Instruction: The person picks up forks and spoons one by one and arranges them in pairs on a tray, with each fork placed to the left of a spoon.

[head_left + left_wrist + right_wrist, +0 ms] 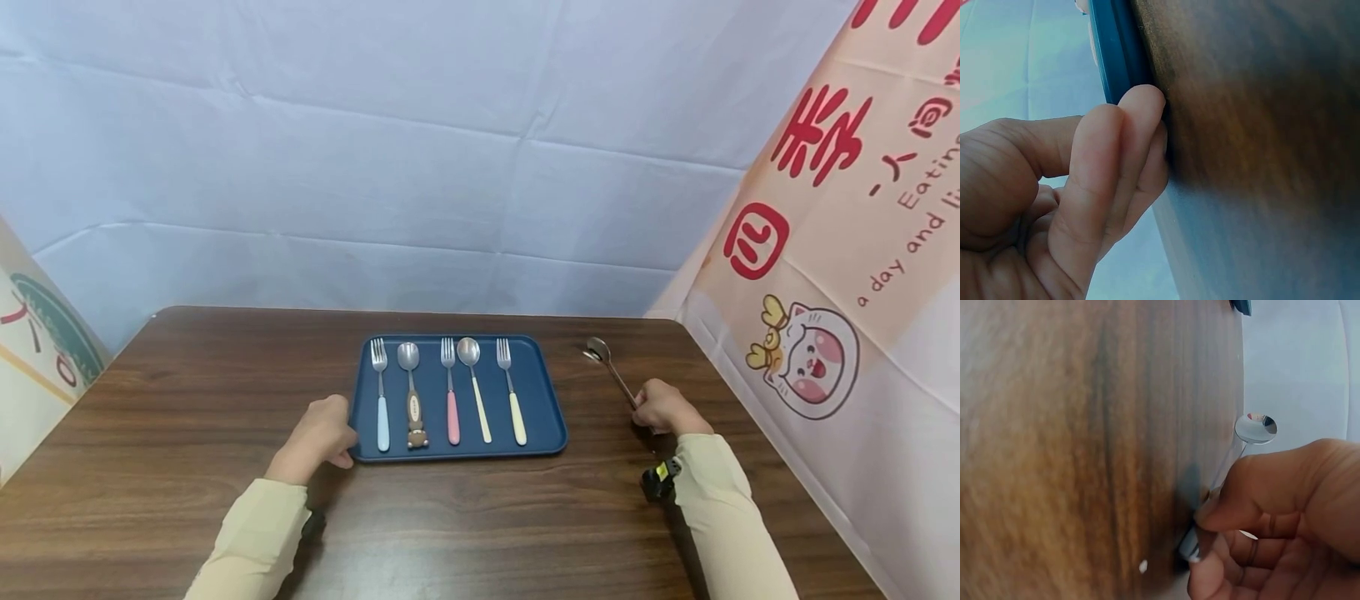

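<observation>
A blue tray [551, 392] lies on the table. From left to right it bears a blue-handled fork [382, 417], a spoon with a brown bear handle [414, 408], a pink-handled fork [452, 417], a cream-handled spoon [480, 400] and a cream-handled fork [516, 408]. At the tray's left edge my left hand [322, 433] pinches the rim, its fingertips [1141, 103] against the side. Right of the tray, my right hand [663, 407] pinches the handle end of a metal spoon [1256, 429]. The spoon's bowl points away, toward the back of the table.
The brown wooden table [480, 525] reaches a white cloth backdrop [375, 167] at the back. A printed cloth [840, 250] hangs along the right side, and another printed cloth [45, 333] at the left. A black wrist device [660, 481] sits by the right sleeve.
</observation>
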Motion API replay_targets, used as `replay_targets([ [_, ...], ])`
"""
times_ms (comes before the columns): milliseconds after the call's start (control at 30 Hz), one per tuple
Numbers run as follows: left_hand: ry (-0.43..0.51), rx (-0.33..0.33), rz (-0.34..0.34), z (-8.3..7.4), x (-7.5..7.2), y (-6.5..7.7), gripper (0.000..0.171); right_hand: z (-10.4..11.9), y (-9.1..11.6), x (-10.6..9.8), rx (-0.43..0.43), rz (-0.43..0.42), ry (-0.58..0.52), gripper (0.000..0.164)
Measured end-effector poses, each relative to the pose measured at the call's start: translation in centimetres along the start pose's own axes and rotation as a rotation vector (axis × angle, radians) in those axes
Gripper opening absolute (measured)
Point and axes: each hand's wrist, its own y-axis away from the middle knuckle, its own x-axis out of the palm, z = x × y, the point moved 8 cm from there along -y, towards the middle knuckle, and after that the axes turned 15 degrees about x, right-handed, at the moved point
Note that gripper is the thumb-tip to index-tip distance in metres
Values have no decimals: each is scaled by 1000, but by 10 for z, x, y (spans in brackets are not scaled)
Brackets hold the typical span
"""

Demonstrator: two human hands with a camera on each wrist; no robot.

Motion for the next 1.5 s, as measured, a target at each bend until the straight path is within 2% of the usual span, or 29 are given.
replay_targets([
  [133,-9,5,-5,0,0,-1,7,0,1,-1,-8,-5,-2,8],
  [300,-1,5,-7,1,0,-1,8,1,1,-2,-30,-6,-4,20],
  [433,-4,0,-5,1,1,0,7,1,3,-2,-35,18,-12,24],
  [733,0,-7,-5,0,-1,1,7,10,13,-12,-53,74,-110,28],
  [1000,9,-11,-1,0,0,0,8,12,18,-16,-31,42,-95,20],
  [1500,-8,-1,-6,2,0,-1,10,18,21,-22,-26,-15,-43,27],
])
